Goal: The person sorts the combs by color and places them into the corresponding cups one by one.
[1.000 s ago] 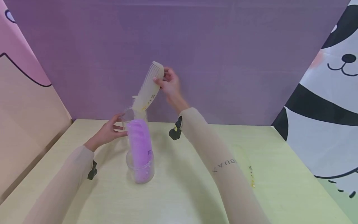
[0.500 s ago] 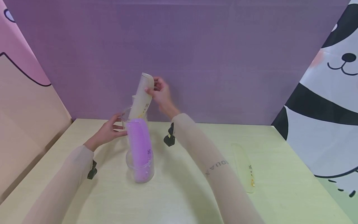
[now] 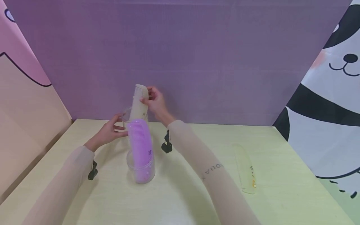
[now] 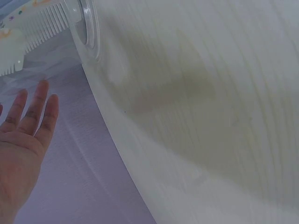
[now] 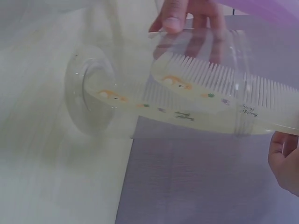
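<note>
In the head view, my right hand pinches a cream comb near its upper end. The comb stands almost upright, its lower part inside a tall clear cup at the back of the table. My left hand holds that cup from the left side. Through the cup's wall, the right wrist view shows the held comb above a second cream comb that reaches near the base. Purple comb teeth rise from another clear cup in front, hiding part of the rear cup.
A pale yellow see-through comb lies flat on the table, to the right of my right forearm. A purple panel stands along the table's back edge.
My right hand has moved down and left, lowering the cream comb into the rear cup and bringing it more upright. My left hand and the purple comb stay in place.
</note>
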Motion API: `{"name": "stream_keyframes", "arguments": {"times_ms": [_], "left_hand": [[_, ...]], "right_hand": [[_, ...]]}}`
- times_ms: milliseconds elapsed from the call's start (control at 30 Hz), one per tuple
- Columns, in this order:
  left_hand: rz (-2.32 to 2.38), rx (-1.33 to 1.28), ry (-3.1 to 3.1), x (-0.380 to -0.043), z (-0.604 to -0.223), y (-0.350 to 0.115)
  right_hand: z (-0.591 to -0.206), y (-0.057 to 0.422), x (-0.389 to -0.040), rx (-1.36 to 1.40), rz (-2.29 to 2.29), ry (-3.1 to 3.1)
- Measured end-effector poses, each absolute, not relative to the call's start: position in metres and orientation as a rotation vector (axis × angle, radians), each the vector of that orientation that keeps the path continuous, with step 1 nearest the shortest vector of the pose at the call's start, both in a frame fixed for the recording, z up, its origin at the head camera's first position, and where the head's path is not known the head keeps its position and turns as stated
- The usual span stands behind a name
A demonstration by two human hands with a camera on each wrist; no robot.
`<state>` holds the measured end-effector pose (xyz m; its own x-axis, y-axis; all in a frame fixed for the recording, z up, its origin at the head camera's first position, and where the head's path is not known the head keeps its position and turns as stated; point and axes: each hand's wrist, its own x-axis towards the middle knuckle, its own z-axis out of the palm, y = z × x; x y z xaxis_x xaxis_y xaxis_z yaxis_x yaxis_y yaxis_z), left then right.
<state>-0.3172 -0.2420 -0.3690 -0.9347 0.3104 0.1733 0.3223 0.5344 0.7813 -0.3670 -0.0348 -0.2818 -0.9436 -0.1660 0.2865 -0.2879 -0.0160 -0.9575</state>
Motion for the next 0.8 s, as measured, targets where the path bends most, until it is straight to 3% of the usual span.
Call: {"name": "stream_keyframes", "arguments": {"times_ms": [800], "left_hand": [[-1.394, -0.545, -2.747, -0.318, -0.37, -0.243]], "right_hand": [[-0.302, -0.043, -0.362, 0.642, 1.897, -2.331]]}}
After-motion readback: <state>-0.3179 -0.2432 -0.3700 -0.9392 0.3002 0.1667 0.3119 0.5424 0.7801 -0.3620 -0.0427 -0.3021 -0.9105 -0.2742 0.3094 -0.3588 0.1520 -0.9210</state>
